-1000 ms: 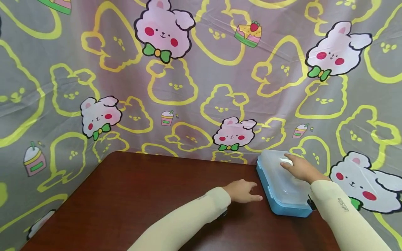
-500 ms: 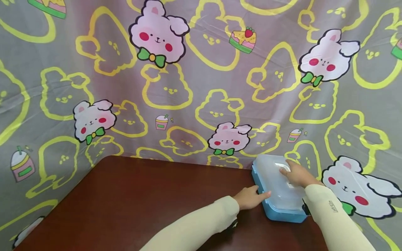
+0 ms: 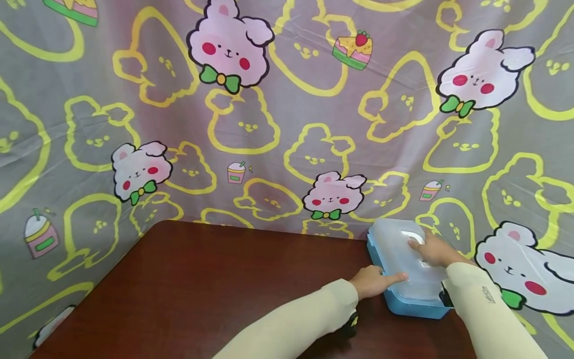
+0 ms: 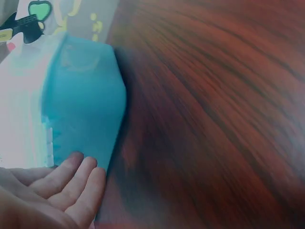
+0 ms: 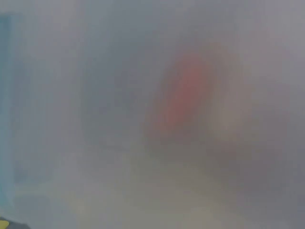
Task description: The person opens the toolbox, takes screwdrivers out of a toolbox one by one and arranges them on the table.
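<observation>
Light-blue rectangular plastic box (image 3: 419,308) lies flat at the right end of the dark reddish-brown wood-grain surface (image 3: 224,284), frosted translucent lid (image 3: 394,262) uppermost and on. Long axis runs away from me, slanting from near right to far left; one short end faces me, the other lies by the grey printed fabric (image 3: 273,164). Cannot tell whether box and fabric touch. A white curved piece (image 3: 409,233) on the lid lies roughly along the same axis.

Left grip (image 3: 372,282): at the box's left long side, near its middle. Thumb extends straight over the lid's edge; fingers lie fairly straight beside the blue wall. Not clenched.

Right grip (image 3: 437,250): over the lid's right side, thumb pointing left beside the white piece. Fingertips hidden, right wrist view blurred; cannot tell whether I am grasping the box or only resting on it.

Both forearms in cream sleeves (image 3: 291,314), reaching in from the near side.
</observation>
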Tool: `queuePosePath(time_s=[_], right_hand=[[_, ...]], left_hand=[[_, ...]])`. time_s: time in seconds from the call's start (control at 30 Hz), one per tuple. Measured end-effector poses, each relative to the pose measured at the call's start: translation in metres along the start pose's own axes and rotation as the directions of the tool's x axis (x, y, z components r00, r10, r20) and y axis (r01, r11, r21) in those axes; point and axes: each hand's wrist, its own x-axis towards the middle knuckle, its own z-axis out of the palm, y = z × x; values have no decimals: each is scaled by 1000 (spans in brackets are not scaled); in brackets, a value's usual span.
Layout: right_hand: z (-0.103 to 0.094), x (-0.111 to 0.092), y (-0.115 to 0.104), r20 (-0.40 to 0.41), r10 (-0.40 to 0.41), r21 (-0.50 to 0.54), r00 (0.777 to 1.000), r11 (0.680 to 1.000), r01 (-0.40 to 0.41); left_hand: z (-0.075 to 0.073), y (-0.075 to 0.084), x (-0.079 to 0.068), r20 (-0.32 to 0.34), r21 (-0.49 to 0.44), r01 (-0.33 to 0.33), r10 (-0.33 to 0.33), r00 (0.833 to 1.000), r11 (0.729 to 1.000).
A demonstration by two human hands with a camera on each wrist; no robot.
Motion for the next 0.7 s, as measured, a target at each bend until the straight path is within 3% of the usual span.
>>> queuePosePath(time_s=[0.13, 0.27, 0.5, 0.7], right_hand=[[-1, 2, -1, 30, 28, -21, 999, 999, -27], [-4, 1, 3, 50, 50, -20, 998, 999, -49], [-5, 3, 14, 122, 54, -17, 991, 998, -52], [-11, 1, 6, 187, 37, 7, 982, 999, -38]], left_hand=[[0, 4, 0, -26, -72, 32, -34, 999, 997], [2, 10, 3, -10, -127, 45, -47, 999, 991], [4, 11, 1, -21, -144, 60, -64, 998, 988], [-4, 3, 1, -20, -141, 49, -52, 998, 989]])
